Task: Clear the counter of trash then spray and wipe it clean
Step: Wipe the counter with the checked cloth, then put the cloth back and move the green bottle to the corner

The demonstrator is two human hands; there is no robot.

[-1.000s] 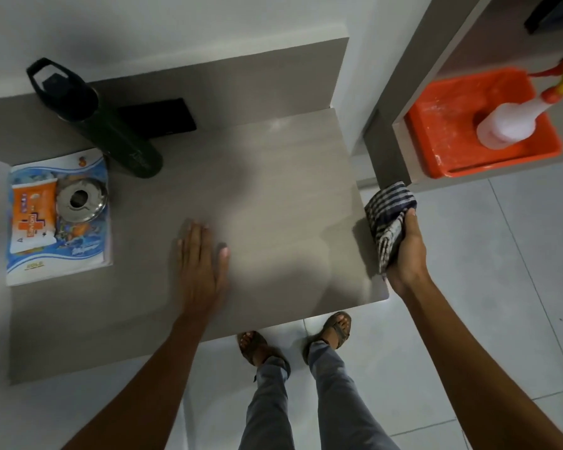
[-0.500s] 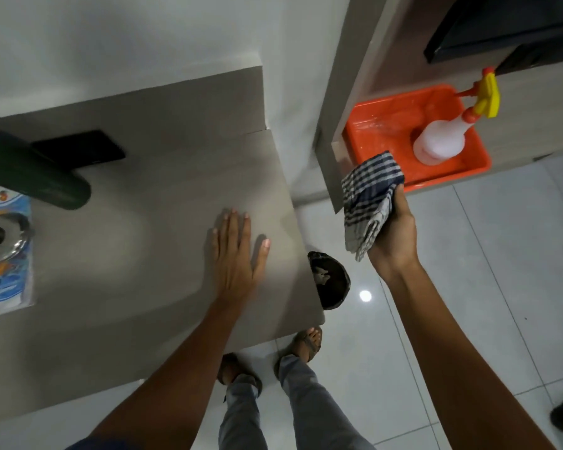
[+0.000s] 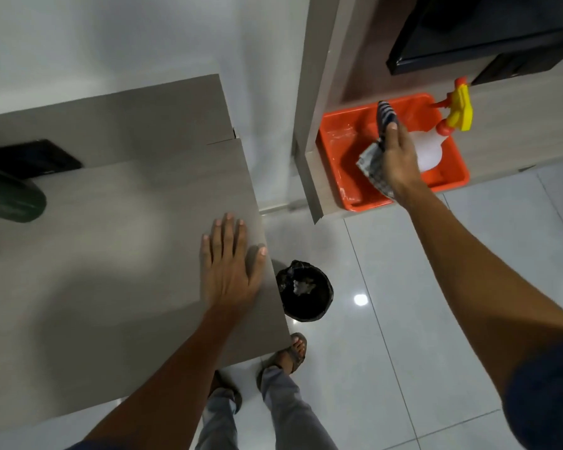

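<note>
My left hand [image 3: 229, 267] lies flat, fingers apart, on the grey counter [image 3: 121, 254] near its right edge. My right hand [image 3: 397, 157] holds a checked cloth [image 3: 372, 164] over the orange tray [image 3: 342, 164] on a low shelf to the right. A white spray bottle [image 3: 431, 152] with a yellow and red trigger [image 3: 459, 108] stands in that tray, just behind my right hand. A black trash bin [image 3: 306, 295] with crumpled white trash inside sits on the floor beside the counter's right edge.
A dark green bottle [image 3: 10, 199] lies at the counter's left edge, with a black flat object [image 3: 30, 159] behind it. A black appliance [image 3: 488, 30] sits above the shelf. My feet [image 3: 294, 352] stand on the glossy tiled floor [image 3: 436, 303].
My right hand has carried the checked cloth right and forward, from beside the counter to over the orange tray. The view has turned right; my left hand stays flat on the counter.
</note>
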